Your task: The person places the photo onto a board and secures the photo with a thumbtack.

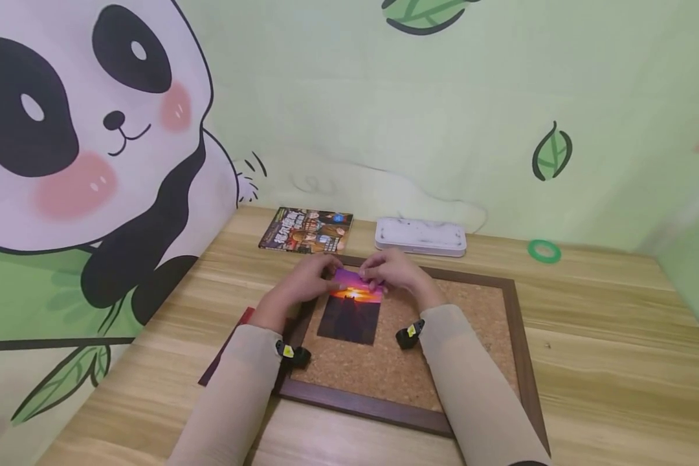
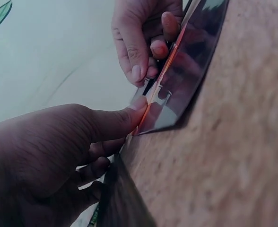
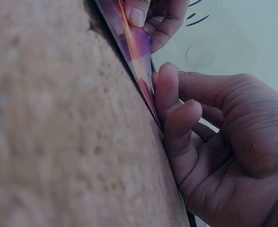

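A glossy sunset photo (image 1: 349, 317) lies over the left part of a cork board (image 1: 408, 369) with a dark wooden frame. My left hand (image 1: 307, 278) pinches the photo's upper left edge; in the left wrist view the thumb lies on the glossy face and the other fingers reach past its edge. My right hand (image 1: 397, 273) grips the upper right corner with thumb and forefinger close together. Two of its fingers (image 3: 182, 120) curl beside the photo in the right wrist view, where they hide the thumb tip. Glare streaks the print in both wrist views.
Behind the board lie a colourful booklet (image 1: 309, 230) and a white marbled case (image 1: 421, 237). A green tape ring (image 1: 543, 251) rests at the back right. Something flat and dark red (image 1: 224, 349) shows beside the left forearm. A panda-printed wall covering (image 1: 349, 116) rises behind the table.
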`<act>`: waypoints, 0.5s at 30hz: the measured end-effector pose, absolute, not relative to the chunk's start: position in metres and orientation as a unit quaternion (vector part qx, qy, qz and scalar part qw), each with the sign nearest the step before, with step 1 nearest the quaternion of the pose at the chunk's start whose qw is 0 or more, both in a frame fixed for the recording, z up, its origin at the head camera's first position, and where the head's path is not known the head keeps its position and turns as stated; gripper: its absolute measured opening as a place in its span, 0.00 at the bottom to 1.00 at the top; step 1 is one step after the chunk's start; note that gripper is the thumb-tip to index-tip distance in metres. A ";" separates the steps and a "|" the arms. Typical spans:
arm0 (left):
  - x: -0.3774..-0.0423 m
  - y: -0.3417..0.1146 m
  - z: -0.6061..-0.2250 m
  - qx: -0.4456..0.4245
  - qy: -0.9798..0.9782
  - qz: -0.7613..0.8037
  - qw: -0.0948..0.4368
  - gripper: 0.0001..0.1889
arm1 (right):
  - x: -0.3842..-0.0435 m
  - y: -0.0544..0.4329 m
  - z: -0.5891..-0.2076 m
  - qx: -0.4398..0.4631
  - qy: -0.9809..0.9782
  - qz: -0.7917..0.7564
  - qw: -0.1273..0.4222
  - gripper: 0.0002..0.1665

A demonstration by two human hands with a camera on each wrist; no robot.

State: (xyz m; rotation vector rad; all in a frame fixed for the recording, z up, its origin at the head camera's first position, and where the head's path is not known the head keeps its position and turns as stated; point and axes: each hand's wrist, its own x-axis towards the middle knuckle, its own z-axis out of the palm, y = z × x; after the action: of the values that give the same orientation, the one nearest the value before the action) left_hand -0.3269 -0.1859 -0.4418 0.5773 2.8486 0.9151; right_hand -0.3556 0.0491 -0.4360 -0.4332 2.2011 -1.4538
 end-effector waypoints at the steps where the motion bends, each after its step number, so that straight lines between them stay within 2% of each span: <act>1: -0.328 -0.187 -0.444 0.191 0.934 0.299 0.045 0.22 | -0.356 0.050 -0.436 -0.161 0.803 -0.526 0.229 0.10; 15: -0.325 -0.197 -0.450 0.175 0.925 0.332 0.055 0.21 | -0.352 0.046 -0.433 -0.180 0.836 -0.477 0.202 0.08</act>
State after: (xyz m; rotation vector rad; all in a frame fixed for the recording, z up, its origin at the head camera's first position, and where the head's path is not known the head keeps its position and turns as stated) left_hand -0.3252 -0.1967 -0.4498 0.5328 2.8093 1.0069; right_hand -0.3521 0.0464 -0.4328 -0.5022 2.3355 -1.3307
